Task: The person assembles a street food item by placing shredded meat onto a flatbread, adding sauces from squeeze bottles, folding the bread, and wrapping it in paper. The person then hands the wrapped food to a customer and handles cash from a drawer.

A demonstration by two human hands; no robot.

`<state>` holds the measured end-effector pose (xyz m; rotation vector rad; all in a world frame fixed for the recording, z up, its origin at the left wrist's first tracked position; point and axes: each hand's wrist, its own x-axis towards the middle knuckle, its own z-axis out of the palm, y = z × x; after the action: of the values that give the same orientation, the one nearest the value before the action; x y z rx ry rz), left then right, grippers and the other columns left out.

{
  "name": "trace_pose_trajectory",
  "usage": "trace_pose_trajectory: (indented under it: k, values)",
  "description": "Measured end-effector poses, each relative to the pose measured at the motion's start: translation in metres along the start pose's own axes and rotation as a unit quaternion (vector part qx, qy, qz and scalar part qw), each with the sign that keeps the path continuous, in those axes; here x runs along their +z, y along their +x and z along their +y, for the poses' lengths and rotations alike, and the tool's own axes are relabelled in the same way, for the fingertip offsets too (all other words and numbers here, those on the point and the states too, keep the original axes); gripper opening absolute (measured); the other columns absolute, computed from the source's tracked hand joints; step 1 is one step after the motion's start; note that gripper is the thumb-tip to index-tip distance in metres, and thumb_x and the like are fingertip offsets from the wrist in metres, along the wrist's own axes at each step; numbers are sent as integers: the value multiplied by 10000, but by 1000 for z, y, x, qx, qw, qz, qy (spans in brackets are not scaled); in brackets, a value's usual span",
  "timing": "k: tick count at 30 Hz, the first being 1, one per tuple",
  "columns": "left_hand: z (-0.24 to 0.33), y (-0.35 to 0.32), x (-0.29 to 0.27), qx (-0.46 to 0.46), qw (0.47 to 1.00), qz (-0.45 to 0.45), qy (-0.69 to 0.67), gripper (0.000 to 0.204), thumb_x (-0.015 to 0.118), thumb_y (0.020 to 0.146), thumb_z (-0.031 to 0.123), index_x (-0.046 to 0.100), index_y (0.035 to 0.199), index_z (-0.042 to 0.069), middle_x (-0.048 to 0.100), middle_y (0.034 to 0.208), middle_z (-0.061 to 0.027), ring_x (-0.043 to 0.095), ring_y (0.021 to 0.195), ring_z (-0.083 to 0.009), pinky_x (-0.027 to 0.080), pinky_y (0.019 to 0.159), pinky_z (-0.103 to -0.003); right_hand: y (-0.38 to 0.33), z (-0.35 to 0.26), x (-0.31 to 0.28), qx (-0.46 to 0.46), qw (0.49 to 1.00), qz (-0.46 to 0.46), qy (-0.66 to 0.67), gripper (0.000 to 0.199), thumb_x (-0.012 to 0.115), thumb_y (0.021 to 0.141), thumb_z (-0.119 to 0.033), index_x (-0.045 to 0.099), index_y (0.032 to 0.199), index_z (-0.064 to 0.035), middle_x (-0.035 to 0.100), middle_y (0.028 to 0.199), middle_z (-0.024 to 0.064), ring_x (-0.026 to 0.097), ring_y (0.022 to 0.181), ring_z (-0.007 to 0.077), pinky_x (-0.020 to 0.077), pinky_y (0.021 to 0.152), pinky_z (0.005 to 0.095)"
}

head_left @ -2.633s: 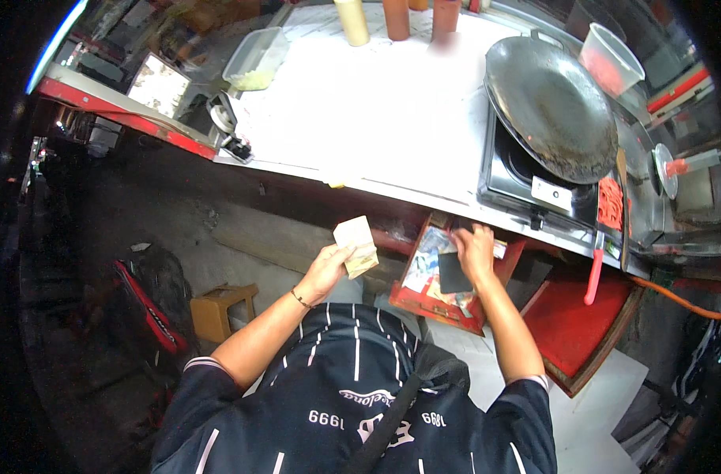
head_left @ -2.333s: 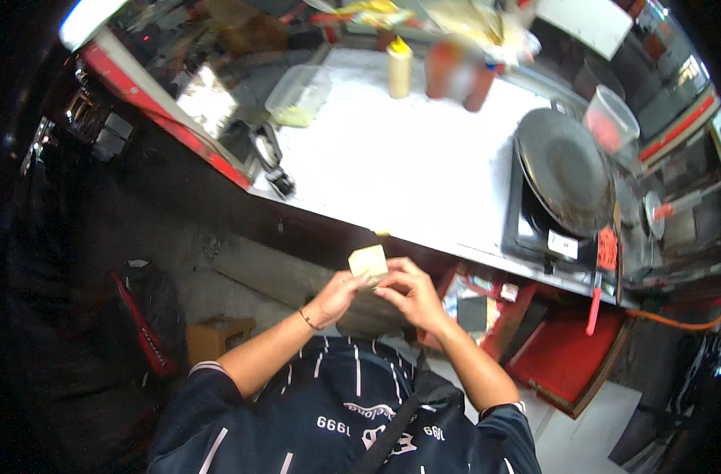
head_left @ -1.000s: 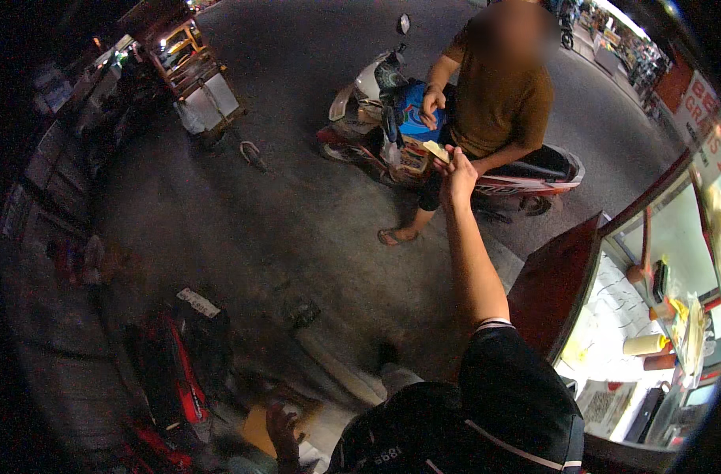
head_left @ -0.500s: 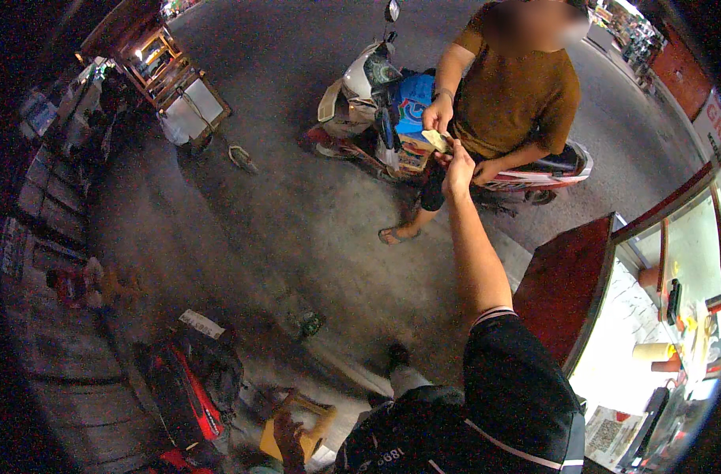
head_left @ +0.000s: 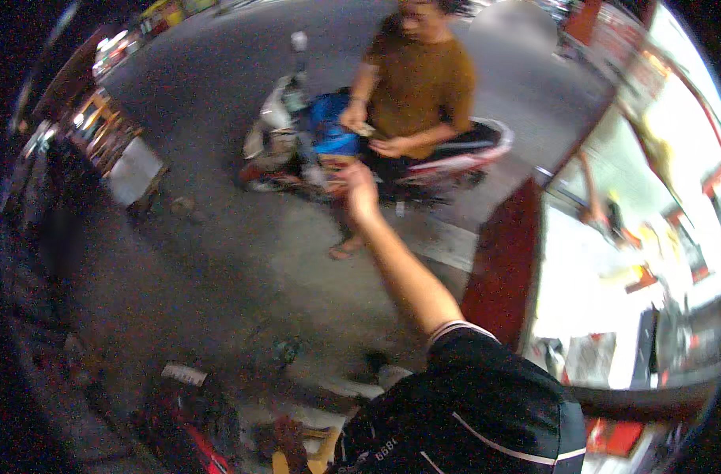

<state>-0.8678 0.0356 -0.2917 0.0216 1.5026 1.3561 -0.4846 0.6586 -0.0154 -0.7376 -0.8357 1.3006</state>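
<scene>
My right arm stretches out from a black sleeve with pale trim toward a person in a brown shirt (head_left: pixel 423 83) on a scooter. My right hand (head_left: pixel 360 193) is smeared by motion; no note shows in it, and its fingers cannot be read. Just beyond it, the person's hand (head_left: pixel 354 116) holds a small pale banknote (head_left: pixel 366 129), and their other hand is close by. Low in the view, my left hand (head_left: pixel 289 438) is dark and blurred against a yellow box-like thing (head_left: pixel 324 444); whether it grips that thing is unclear.
The scooter (head_left: pixel 495 138) carries a blue bag (head_left: pixel 333 122) in front. On the right stands a lit stall counter (head_left: pixel 570 296) with a dark red side panel (head_left: pixel 498 265). A dark motorbike with red trim (head_left: pixel 202 442) is at the lower left. A wooden cart (head_left: pixel 135 170) stands farther off.
My right hand has parted from the person's hand and the banknote, which the person now holds. The whole view has swung, so the person and scooter appear farther left.
</scene>
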Motion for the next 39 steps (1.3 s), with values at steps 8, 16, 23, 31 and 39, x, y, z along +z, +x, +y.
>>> trace_pose_trajectory:
  k: [8,16,23,31,39]
  values:
    - [26,63,161,254,883,-248,307,360,675,965,246,573,1281,106,598,1255,-53,648,972,-185,516,765,-286,-270,-32,103,-121,938,-192,-263,592,499,1059,-428,408,1458,0,499,1444,231,527,1299,389,440,1057,479]
    - [37,-79,361,-137,813,-483,296,340,605,998,203,570,1314,84,638,1224,-61,652,992,-170,540,830,-330,-494,-278,22,-3,836,-389,-388,680,657,963,-473,508,1407,20,665,1236,242,630,1174,382,495,1014,466]
    - [-59,-234,418,-35,619,-594,513,317,600,1013,182,574,1307,68,659,1212,-61,667,885,-126,541,773,-277,-722,-425,-165,45,947,-21,-317,590,688,992,-298,462,1480,-53,654,1260,140,633,1125,200,512,991,393]
    - [-227,-370,433,-88,518,-583,620,316,609,1009,201,591,1302,84,672,1193,-50,676,893,-125,526,753,-254,-1026,-482,-423,83,780,477,-397,375,681,980,-206,633,1315,-44,699,1111,69,646,1021,141,509,909,304]
    - [-335,-451,434,-117,426,-564,698,332,633,997,211,614,1310,103,696,1175,-25,668,904,-132,508,766,-303,-1072,-469,-608,143,670,508,-522,280,726,885,-152,680,1129,-23,723,942,134,700,884,239,546,801,364]
